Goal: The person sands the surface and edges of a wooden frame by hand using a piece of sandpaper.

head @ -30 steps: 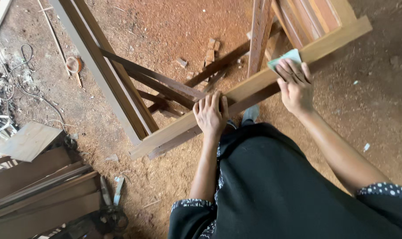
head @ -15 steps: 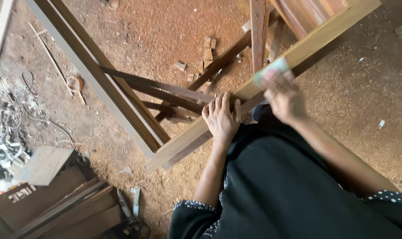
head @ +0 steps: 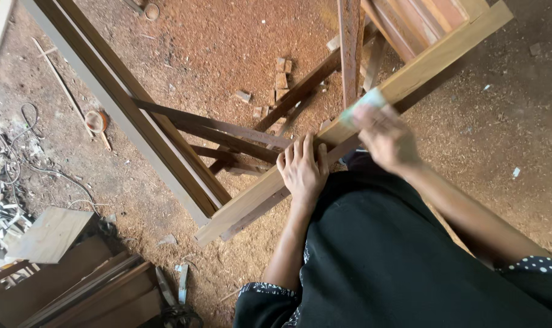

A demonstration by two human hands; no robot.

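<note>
Sanding a pale wooden rail (head: 258,197) running lower-left to upper-right.
Left hand (head: 302,170) lies flat, open; right hand (head: 385,136), upper right, grips sandpaper (head: 364,104).

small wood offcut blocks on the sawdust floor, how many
About 7: five clustered above the dark crossbars, one left of them, one by the upright post; more may be hidden.

The right hand (head: 385,136) was smeared by motion blur, so its grip on the pale green pad (head: 364,104) could not be made out, and most of the pad lay hidden under the fingers. The long wooden rail (head: 349,121) ran out past the picture's top right corner. The left hand (head: 301,170) covered part of that rail. The dark wooden frame (head: 124,103) was cut off at the top edge. The tangle of wires (head: 6,182) at the left edge was too small to tell apart.
</note>
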